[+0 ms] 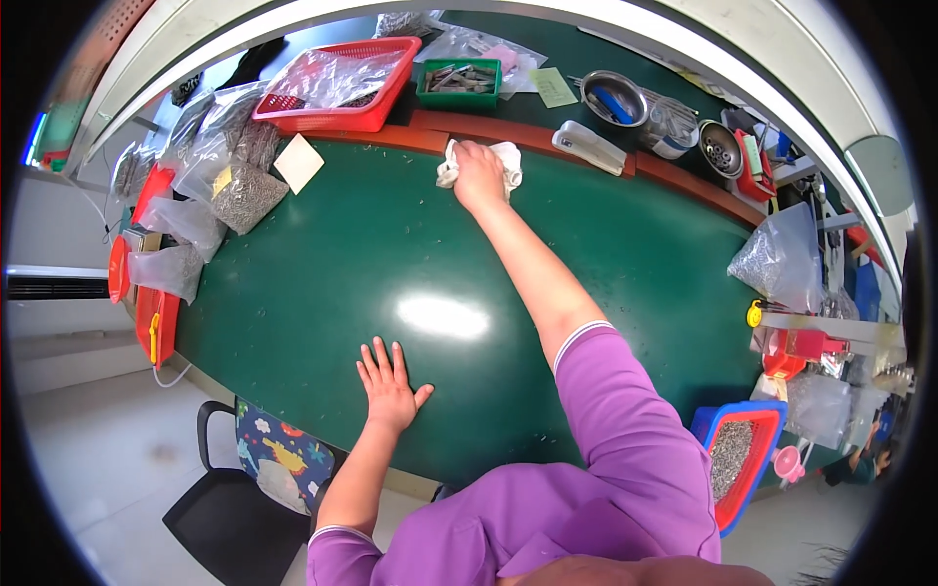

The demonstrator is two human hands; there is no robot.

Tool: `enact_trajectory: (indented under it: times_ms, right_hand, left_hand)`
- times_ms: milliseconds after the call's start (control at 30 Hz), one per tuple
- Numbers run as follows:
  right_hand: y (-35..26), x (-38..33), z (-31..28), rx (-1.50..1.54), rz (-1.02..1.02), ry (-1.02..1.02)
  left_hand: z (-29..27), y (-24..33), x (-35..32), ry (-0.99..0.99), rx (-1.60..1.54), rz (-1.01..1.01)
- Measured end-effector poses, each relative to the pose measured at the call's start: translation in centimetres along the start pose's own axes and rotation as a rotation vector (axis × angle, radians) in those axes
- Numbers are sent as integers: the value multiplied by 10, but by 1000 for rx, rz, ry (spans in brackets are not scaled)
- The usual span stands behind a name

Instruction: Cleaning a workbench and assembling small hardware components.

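Filling most of my view: the green surface (313, 283), with goods gathered along its far edge and left side; I judge its wiping to be under way, not finished.
Red-brown ledge: it (694, 188) borders the far side, and the strip just in front of it is the part I take to be in hand.
Red basket: it (337, 122) stands at the far left with a clear bag inside, so I count that spot as outside the wiping.
Left hand: it (391, 398) lies palm down near the close edge, fingers spread, holding nothing; I read it as support.
Right hand: it (479, 176) is stretched to the far edge, fingers closed over the cloth.
White cloth: it (512, 161) is bunched beneath the right hand, close to the ledge and left of a translucent case (589, 146).
White card: it (299, 164) lies near the grey-filled bags (249, 200); I would expect the area around it to need care.
Pale specks: some (542, 437) dot the surface, so I judge cleaning is left to do; I cannot tell which patches are done.
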State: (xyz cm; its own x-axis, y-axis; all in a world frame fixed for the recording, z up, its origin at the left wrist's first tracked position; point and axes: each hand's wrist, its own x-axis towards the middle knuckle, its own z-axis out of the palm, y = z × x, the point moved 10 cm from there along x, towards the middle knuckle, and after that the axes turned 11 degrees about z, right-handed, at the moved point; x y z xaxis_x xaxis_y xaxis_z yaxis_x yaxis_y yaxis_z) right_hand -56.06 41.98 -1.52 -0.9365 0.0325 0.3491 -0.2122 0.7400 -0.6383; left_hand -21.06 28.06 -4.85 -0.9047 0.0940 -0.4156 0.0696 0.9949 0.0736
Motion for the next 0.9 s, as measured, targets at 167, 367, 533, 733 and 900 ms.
enact_trajectory:
  times_ms: [167,367,533,733,900]
  right_hand:
    - [-39,-67,1,72,-199,-465]
    - [-58,-32,-73,139,-159,-241]
    - [-4,17,-16,-117,-7,-19]
    - [-12,14,3,-280,-17,33]
    - [-14,-36,-4,27,279,-998]
  left_hand:
    - [-3,-1,0,-51,-20,-27]
    - [3,-5,-5,-72,8,-47]
    - [-2,-1,0,-97,20,-38]
    - [3,1,0,-76,12,-25]
    - [2,-6,-3,-62,-28,-43]
